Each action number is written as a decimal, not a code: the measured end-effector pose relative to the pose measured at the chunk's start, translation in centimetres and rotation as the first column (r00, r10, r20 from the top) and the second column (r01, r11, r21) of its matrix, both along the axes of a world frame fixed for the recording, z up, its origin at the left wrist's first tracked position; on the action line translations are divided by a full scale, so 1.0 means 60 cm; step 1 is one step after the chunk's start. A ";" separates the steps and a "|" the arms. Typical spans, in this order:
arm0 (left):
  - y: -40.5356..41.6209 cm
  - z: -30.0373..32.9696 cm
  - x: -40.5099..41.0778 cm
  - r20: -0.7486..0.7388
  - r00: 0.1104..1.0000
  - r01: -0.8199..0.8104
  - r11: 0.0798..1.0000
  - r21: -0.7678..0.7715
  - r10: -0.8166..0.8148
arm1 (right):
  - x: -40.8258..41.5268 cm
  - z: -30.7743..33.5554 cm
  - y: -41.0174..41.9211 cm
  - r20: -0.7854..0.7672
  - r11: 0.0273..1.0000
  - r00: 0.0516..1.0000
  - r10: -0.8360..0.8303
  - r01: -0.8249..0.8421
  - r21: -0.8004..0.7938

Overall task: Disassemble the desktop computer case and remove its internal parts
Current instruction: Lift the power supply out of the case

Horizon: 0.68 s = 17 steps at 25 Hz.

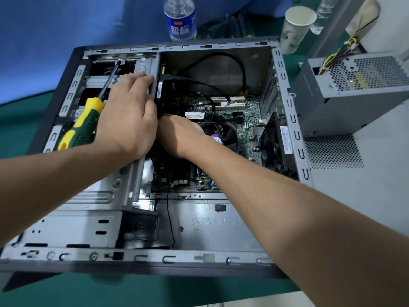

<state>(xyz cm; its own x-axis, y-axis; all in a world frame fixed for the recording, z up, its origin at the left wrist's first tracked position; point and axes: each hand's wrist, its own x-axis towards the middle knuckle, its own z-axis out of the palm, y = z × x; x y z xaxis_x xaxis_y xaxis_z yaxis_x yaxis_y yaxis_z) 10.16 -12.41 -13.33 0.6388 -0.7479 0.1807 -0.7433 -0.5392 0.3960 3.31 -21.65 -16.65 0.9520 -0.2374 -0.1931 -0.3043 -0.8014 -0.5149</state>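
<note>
Head view, desk: a green desk (26, 129) carries everything.
Computer case: an opened computer case (155, 260) lies on its side across the middle of the desk, its motherboard (247, 120) exposed.
Left hand: the left hand (126, 116) presses on the metal drive cage (132, 173) inside the case, fingers straight, released, gripping nothing.
Screwdriver: a yellow-green screwdriver (81, 122) lies on the cage just beside that hand.
Right hand: the right hand (179, 134) reaches down beside the cage among black cables (239, 63); its fingers are hidden, so the grip cannot be told.
Far edge: a water bottle (180, 18) and paper cup (295, 27) stand there.
Right edge: a removed power supply (354, 94) sits beside the case.
</note>
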 end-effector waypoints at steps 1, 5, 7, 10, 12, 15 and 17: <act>0.000 0.001 -0.001 -0.002 1.000 -0.002 1.000 0.001 0.002 | -0.001 0.000 -0.001 -0.008 1.000 1.000 0.022 -0.022 -0.014; 0.000 0.002 -0.003 -0.001 1.000 0.000 1.000 0.007 0.000 | -0.001 -0.002 -0.006 -0.035 0.993 0.994 0.106 -0.108 -0.049; 0.000 0.002 -0.003 -0.005 1.000 -0.003 1.000 0.009 0.003 | 0.002 -0.003 -0.005 -0.042 0.994 0.995 0.094 -0.096 -0.043; -0.002 0.002 -0.004 -0.008 1.000 -0.006 1.000 0.012 0.006 | 0.005 -0.004 -0.002 -0.042 0.998 0.997 0.064 -0.065 -0.027; -0.002 0.002 -0.004 -0.010 1.000 -0.006 1.000 0.006 0.006 | 0.005 -0.005 0.000 -0.035 0.999 0.998 0.055 -0.055 -0.001; 0.001 0.001 -0.005 -0.010 1.000 -0.003 1.000 0.012 0.004 | 0.003 -0.006 -0.002 -0.028 0.998 0.998 0.057 -0.056 0.037; 0.000 0.000 -0.005 -0.008 1.000 -0.002 1.000 0.014 0.002 | 0.004 -0.007 -0.003 -0.022 0.998 0.998 0.064 -0.064 0.022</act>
